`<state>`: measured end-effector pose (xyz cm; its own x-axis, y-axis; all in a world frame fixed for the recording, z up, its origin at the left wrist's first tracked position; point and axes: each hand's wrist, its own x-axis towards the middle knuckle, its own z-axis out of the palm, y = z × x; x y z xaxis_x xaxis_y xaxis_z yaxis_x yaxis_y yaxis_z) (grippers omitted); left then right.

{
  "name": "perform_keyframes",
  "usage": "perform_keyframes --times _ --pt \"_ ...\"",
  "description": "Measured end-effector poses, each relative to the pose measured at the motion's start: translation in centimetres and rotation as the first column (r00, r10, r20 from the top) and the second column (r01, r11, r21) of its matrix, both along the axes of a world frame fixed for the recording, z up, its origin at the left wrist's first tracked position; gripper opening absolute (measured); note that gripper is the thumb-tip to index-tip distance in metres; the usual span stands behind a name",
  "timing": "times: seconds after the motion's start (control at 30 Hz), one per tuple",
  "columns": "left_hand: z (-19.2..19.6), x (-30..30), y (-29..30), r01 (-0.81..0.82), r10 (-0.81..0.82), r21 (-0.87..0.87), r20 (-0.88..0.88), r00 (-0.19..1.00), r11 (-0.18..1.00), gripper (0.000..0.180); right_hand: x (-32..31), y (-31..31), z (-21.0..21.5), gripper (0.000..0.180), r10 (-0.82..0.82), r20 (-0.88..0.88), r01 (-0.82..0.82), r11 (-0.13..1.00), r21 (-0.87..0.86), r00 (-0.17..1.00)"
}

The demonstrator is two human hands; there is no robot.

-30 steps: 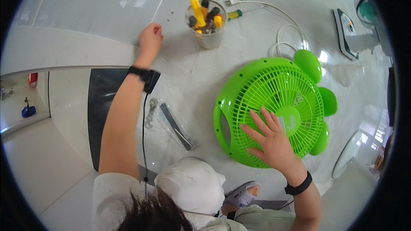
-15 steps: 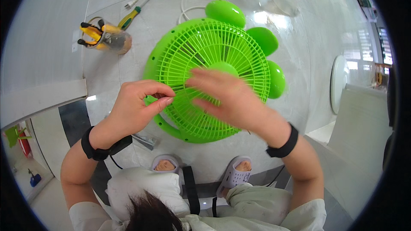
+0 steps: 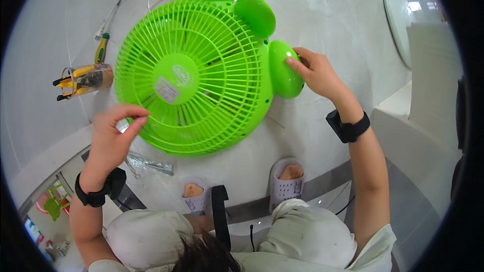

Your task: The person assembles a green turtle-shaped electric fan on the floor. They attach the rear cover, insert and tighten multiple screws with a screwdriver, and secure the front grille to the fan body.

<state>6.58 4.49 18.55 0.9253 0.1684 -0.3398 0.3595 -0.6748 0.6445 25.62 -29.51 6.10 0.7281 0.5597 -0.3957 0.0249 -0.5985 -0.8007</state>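
A bright green fan (image 3: 206, 126) with a round slatted grille and several rounded lobes faces me; a label sits on its hub. My right hand (image 3: 317, 70) grips the rightmost lobe (image 3: 287, 68), thumb on its face and fingers behind its edge. At the lower left of the grille is my left hand (image 3: 113, 131), thumb and forefinger pinched together. Whatever that pinch holds, if anything, is too small to make out.
A clear cup (image 3: 103, 77) of yellow-and-black-handled tools lies on its side at the left. Close to it are a screwdriver (image 3: 101, 49) and a white cord (image 3: 121, 1). Metal tools (image 3: 151, 163) lie below the fan, near my slippered feet.
My right hand has moved from above the grille to the right lobe and closed on it. The fan looks larger and turned, with its hub uncovered. My left hand stays pinched.
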Motion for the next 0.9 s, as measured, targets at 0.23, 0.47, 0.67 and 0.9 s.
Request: perform_keyframes --times 0.23,0.47,0.67,0.9 --pt "-1.4 1.4 -1.0 0.008 -0.009 0.069 0.016 1.0 0.998 0.012 -12.7 -1.5 -0.8 0.055 -0.138 -0.385 0.222 0.958 0.182 0.913" --pt "-0.4 0.7 -4.9 0.028 -0.032 0.03 0.146 0.989 0.999 0.015 -16.9 0.1 -2.2 0.05 -0.146 -0.521 0.307 0.921 0.238 0.841" --pt "0.0 -0.5 -8.5 0.283 -0.279 -0.156 0.046 0.959 0.947 0.014 -16.6 -0.2 -2.2 0.04 -0.135 -0.482 0.259 0.945 0.202 0.866" --pt "-2.0 -2.3 -10.6 -0.345 0.079 -0.555 -0.447 0.891 0.757 0.016 -16.8 -0.4 0.6 0.012 -0.217 -0.168 0.242 0.958 0.151 0.962"
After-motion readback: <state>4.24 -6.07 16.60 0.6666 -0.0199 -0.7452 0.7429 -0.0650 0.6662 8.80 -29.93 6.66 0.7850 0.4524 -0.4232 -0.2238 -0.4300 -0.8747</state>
